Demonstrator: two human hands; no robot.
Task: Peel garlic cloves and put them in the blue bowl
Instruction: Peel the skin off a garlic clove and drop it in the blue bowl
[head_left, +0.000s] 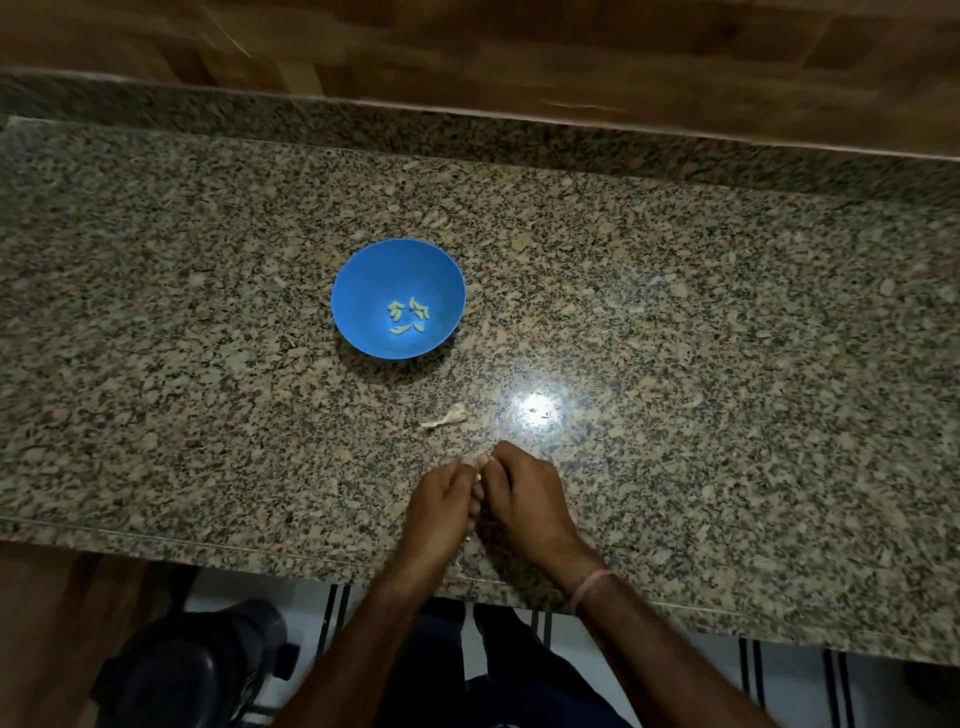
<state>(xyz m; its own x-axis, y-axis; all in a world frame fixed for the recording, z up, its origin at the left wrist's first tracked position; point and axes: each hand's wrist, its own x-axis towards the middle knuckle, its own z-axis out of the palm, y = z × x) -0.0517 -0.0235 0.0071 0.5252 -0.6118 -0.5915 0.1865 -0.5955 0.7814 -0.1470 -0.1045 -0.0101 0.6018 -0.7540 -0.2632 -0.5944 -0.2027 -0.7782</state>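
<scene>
A blue bowl (363, 280) stands on the granite counter, with several pale peeled garlic cloves (408, 315) lying in its bottom. Nearer to me, my left hand (442, 506) and my right hand (524, 499) are pressed together above the counter. Their fingertips pinch a small garlic clove (475, 460) between them; only its pale tip shows, the rest is hidden by my fingers. The bowl lies well beyond my hands, up and to the left.
A scrap of white garlic skin (448, 417) lies on the speckled granite counter (727, 364) just beyond my hands. A bright lamp reflection sits to its right. Wooden panelling (519, 52) backs the counter. The counter's front edge runs under my wrists.
</scene>
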